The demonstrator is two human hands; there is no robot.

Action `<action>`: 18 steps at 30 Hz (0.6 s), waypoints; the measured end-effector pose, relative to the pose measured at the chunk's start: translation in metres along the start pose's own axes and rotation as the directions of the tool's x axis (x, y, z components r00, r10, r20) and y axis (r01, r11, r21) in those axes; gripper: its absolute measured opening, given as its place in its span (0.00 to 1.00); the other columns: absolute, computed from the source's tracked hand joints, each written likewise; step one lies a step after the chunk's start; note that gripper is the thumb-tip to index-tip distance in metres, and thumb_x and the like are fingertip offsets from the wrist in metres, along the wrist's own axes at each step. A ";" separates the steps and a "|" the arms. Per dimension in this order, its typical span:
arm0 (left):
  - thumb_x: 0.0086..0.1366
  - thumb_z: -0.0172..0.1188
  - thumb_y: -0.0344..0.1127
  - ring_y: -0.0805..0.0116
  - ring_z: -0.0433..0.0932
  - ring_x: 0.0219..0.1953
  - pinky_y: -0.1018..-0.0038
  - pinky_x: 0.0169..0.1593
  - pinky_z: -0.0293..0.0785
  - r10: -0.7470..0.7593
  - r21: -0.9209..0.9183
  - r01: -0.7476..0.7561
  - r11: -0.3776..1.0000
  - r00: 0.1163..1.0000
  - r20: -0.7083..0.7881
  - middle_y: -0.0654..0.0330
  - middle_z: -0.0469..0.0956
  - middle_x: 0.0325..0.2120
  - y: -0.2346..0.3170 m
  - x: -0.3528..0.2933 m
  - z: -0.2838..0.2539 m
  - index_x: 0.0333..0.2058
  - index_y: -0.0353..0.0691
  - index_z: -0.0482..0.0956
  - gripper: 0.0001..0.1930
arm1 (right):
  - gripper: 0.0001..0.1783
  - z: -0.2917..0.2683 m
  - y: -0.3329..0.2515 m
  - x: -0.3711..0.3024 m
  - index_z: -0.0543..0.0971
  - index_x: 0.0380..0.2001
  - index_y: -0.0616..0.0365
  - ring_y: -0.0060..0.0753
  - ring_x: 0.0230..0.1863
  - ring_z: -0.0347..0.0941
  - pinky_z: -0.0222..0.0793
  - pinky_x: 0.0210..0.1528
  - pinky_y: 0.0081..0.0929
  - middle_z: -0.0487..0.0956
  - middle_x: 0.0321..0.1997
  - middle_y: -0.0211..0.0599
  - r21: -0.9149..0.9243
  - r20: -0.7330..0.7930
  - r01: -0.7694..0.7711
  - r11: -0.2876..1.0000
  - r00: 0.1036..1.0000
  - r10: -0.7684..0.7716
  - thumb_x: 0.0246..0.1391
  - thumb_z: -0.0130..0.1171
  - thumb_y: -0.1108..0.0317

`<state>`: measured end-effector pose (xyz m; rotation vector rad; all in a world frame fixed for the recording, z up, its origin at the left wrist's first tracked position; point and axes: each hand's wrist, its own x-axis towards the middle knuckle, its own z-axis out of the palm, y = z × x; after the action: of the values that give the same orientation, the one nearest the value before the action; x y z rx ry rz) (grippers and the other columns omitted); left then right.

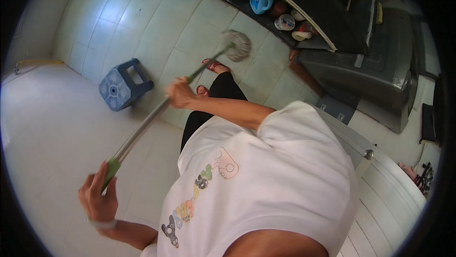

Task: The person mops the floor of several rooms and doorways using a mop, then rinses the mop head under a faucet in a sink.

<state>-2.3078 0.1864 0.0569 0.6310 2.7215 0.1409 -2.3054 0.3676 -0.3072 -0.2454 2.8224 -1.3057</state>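
A mop runs slantwise across the view, its metal pole ending in a green grip at the lower left. My left hand, with a pale band at the wrist, holds the green grip at the top end. Lower on the pole, my right hand is closed around it, slightly smeared by motion. The grey string mop head rests on the tiled floor just beyond my feet, which are in red sandals.
A blue plastic stool lies left of the pole. At the far right, a dark low shelf holds a blue bottle and several tubs. A large dark grey appliance stands to the right. Behind me is a white door with a round knob.
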 end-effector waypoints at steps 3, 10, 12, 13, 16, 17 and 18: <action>0.44 0.59 0.23 0.59 0.73 0.19 0.70 0.21 0.66 -0.132 0.051 0.136 0.989 0.989 -0.072 0.54 0.73 0.19 0.006 -0.044 -0.012 0.43 0.38 0.73 0.22 | 0.11 0.015 -0.042 0.032 0.72 0.13 0.54 0.44 0.27 0.67 0.55 0.34 0.38 0.72 0.16 0.39 0.126 -0.014 0.099 0.987 0.995 -0.098 0.23 0.59 0.61; 0.51 0.59 0.30 0.64 0.71 0.14 0.73 0.16 0.63 0.062 0.201 -0.044 0.979 0.995 -0.081 0.55 0.71 0.17 0.051 -0.049 0.024 0.44 0.33 0.71 0.19 | 0.05 0.040 -0.026 0.067 0.67 0.12 0.54 0.43 0.27 0.65 0.56 0.31 0.36 0.68 0.17 0.38 0.263 -0.080 0.316 0.912 0.949 -0.306 0.31 0.52 0.67; 0.51 0.59 0.30 0.65 0.70 0.13 0.74 0.15 0.62 0.122 0.198 -0.106 0.975 0.990 -0.074 0.56 0.71 0.16 0.068 -0.047 0.027 0.44 0.32 0.71 0.19 | 0.05 0.025 -0.022 0.058 0.67 0.12 0.54 0.42 0.28 0.65 0.58 0.34 0.36 0.69 0.18 0.37 0.281 -0.053 0.326 0.903 0.944 -0.325 0.32 0.51 0.67; 0.52 0.58 0.31 0.65 0.68 0.12 0.74 0.14 0.61 0.170 0.196 -0.153 0.969 0.983 -0.073 0.56 0.70 0.15 0.079 -0.048 0.027 0.44 0.31 0.70 0.20 | 0.05 0.015 -0.017 0.048 0.67 0.12 0.54 0.42 0.28 0.65 0.58 0.34 0.36 0.69 0.18 0.37 0.276 -0.060 0.313 0.909 0.949 -0.309 0.32 0.51 0.67; 0.51 0.57 0.28 0.60 0.73 0.19 0.72 0.23 0.68 0.064 0.208 -0.099 0.973 0.983 0.171 0.53 0.75 0.22 0.131 -0.060 0.003 0.44 0.29 0.69 0.20 | 0.10 -0.019 -0.009 0.009 0.66 0.11 0.54 0.41 0.27 0.65 0.57 0.34 0.36 0.69 0.18 0.37 0.200 0.116 0.248 0.948 0.955 -0.274 0.36 0.53 0.65; 0.51 0.57 0.28 0.60 0.73 0.19 0.72 0.23 0.68 0.075 0.213 -0.111 0.971 0.982 0.173 0.53 0.75 0.22 0.149 -0.066 -0.004 0.44 0.29 0.69 0.20 | 0.10 -0.035 -0.009 -0.013 0.66 0.11 0.54 0.41 0.27 0.65 0.57 0.34 0.36 0.69 0.18 0.37 0.197 0.106 0.243 0.950 0.958 -0.267 0.36 0.53 0.65; 0.51 0.57 0.28 0.62 0.72 0.18 0.72 0.21 0.66 0.167 0.220 -0.210 0.953 0.966 0.198 0.54 0.74 0.20 0.166 -0.072 -0.009 0.44 0.29 0.69 0.20 | 0.12 -0.054 -0.007 -0.040 0.65 0.11 0.55 0.41 0.27 0.65 0.57 0.34 0.35 0.68 0.18 0.37 0.221 0.004 0.241 0.945 0.969 -0.248 0.38 0.54 0.63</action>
<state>-2.1820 0.3035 0.1156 0.9272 2.5210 -0.1939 -2.2700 0.4099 -0.2687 -0.6196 2.6571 -1.6287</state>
